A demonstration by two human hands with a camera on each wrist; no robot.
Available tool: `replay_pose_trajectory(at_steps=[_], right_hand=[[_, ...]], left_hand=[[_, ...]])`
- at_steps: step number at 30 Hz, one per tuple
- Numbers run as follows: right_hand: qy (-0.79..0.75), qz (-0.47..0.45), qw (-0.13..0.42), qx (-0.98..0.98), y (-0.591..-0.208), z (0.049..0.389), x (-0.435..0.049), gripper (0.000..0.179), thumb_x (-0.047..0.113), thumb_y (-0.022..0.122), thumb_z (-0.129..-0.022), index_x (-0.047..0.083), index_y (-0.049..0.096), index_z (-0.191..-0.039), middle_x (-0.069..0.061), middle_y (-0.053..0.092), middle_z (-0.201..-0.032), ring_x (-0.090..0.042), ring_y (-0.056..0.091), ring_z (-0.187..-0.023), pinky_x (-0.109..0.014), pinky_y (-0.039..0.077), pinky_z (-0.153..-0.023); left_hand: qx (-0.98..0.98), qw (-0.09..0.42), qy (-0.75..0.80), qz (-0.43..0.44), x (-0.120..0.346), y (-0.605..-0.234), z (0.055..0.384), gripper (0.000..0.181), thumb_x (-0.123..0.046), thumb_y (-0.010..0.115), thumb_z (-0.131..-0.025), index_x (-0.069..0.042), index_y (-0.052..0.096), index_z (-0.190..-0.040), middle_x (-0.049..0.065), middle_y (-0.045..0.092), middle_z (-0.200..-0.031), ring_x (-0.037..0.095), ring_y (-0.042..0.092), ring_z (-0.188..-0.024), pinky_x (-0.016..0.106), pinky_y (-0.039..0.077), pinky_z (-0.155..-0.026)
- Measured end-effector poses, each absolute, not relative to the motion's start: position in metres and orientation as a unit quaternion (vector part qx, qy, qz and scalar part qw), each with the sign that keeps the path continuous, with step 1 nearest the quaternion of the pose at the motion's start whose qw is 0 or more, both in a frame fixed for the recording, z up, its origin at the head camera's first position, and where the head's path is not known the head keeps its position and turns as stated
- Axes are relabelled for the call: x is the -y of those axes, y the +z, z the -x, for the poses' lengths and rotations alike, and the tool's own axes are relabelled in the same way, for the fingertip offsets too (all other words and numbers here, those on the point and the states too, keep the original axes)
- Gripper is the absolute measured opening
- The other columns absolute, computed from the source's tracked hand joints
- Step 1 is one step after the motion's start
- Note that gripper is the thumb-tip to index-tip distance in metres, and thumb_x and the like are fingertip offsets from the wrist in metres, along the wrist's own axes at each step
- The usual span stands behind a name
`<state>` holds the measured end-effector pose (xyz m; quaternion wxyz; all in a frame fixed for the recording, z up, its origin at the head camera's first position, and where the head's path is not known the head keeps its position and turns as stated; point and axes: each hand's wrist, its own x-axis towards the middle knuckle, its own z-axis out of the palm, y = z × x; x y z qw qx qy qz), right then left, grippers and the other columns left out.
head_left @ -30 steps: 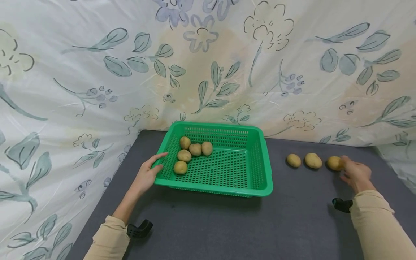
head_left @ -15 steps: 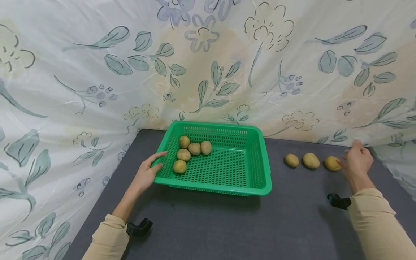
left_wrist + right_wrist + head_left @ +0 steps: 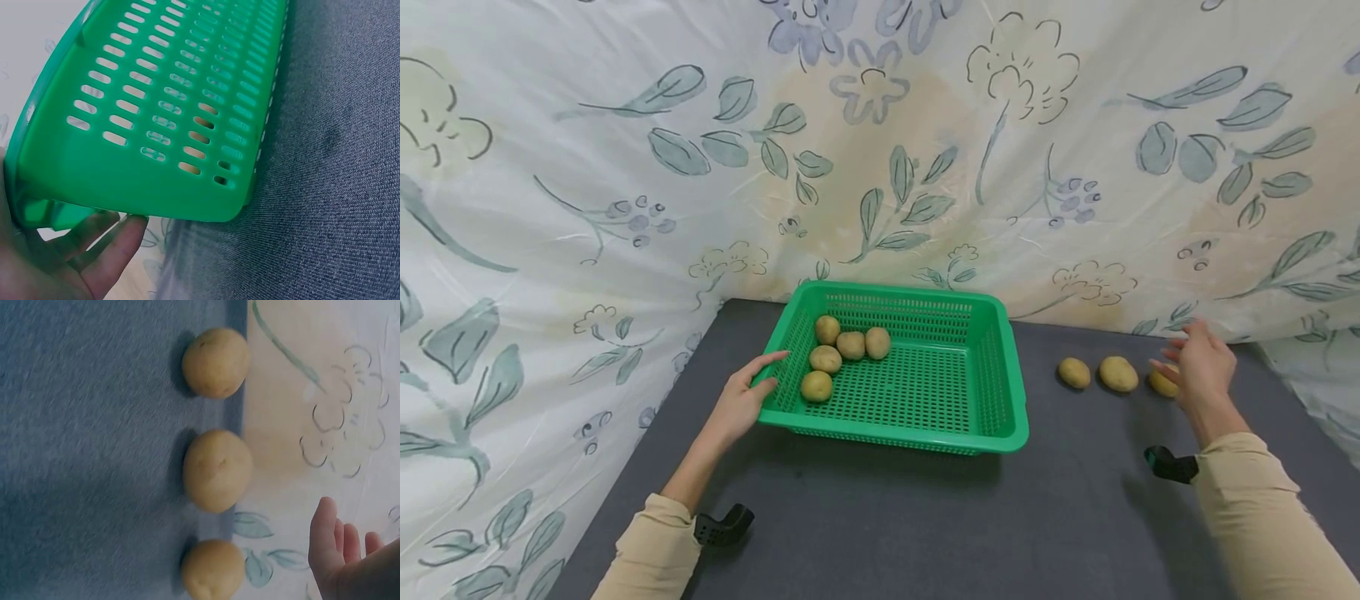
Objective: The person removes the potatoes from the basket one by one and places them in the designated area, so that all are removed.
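Observation:
A green perforated plastic basket (image 3: pixel 895 437) stands on the table, with several potatoes (image 3: pixel 826 360) grouped at its left end. My left hand (image 3: pixel 736 408) grips the basket's left rim; in the left wrist view its fingers reach under the rim against the outer wall. To the right of the basket, three potatoes lie in a row: a left one (image 3: pixel 1074 373), a middle one (image 3: pixel 1118 374) and a right one (image 3: pixel 1162 383). My right hand (image 3: pixel 1206 372) hovers empty over the right potato and partly hides it. Its fingers look loosely bent in the right wrist view.
A dark grey cloth covers the table (image 3: pixel 880 525). Behind it and on the left hangs a white floral curtain (image 3: pixel 880 167), close to the table's back edge. A black wrist mount (image 3: pixel 724 527) sticks out from the left sleeve, another (image 3: pixel 1171 465) from the right.
My right hand has let go of the right potato, lifted off it, and then shifted a little left above it. The left hand stays at the basket rim.

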<state>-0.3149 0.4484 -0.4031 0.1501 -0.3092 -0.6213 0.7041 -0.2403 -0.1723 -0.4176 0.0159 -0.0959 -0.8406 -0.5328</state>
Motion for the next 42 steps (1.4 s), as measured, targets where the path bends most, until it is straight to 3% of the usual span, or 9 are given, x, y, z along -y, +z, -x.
replay_pose_trajectory(at_steps=[4,16,26,36,42], right_hand=[[0.691,0.29,0.156,0.644,-0.406,0.323,-0.442,0.068,0.061,0.043,-0.089,0.025,0.038,-0.147,0.008,0.05,-0.104,-0.008,0.051,-0.081,-0.021,0.052,-0.05],[0.684,0.236,0.146,0.674,-0.343,0.3,-0.356,0.069,0.058,0.037,-0.093,0.017,0.035,-0.149,0.006,0.046,-0.102,-0.009,0.051,-0.084,-0.021,0.053,-0.061],[0.754,0.151,0.083,0.634,-0.327,0.302,-0.321,0.069,0.053,0.037,-0.097,0.012,0.027,-0.151,-0.001,0.045,-0.108,-0.013,0.053,-0.086,-0.025,0.054,-0.066],[0.753,0.103,0.06,0.647,-0.32,0.309,-0.279,0.069,0.053,0.033,-0.098,0.007,0.028,-0.15,-0.002,0.045,-0.111,-0.014,0.052,-0.09,-0.026,0.053,-0.073],[0.764,0.09,0.038,0.637,-0.318,0.316,-0.254,0.068,0.053,0.029,-0.099,0.008,0.027,-0.15,-0.004,0.044,-0.114,-0.015,0.05,-0.093,-0.035,0.047,-0.091]], left_hand=[[0.842,0.016,-0.53,0.098,0.173,-0.418,0.241,0.042,-0.006,0.041,-0.102,-0.009,0.043,-0.144,0.017,0.027,-0.152,0.035,0.018,-0.14,0.058,0.023,-0.105],[0.841,0.016,-0.532,0.098,0.172,-0.417,0.24,0.042,-0.007,0.041,-0.102,-0.01,0.043,-0.144,0.016,0.028,-0.152,0.034,0.018,-0.14,0.059,0.023,-0.106],[0.84,0.017,-0.534,0.099,0.172,-0.418,0.24,0.042,-0.006,0.041,-0.102,-0.008,0.043,-0.144,0.017,0.027,-0.152,0.035,0.018,-0.14,0.058,0.023,-0.106],[0.84,0.02,-0.533,0.103,0.173,-0.419,0.241,0.042,-0.005,0.041,-0.101,-0.007,0.043,-0.143,0.017,0.029,-0.151,0.035,0.019,-0.14,0.058,0.024,-0.105],[0.842,0.025,-0.528,0.106,0.174,-0.419,0.241,0.042,-0.005,0.041,-0.101,-0.008,0.043,-0.143,0.017,0.03,-0.15,0.035,0.019,-0.139,0.059,0.024,-0.105]])
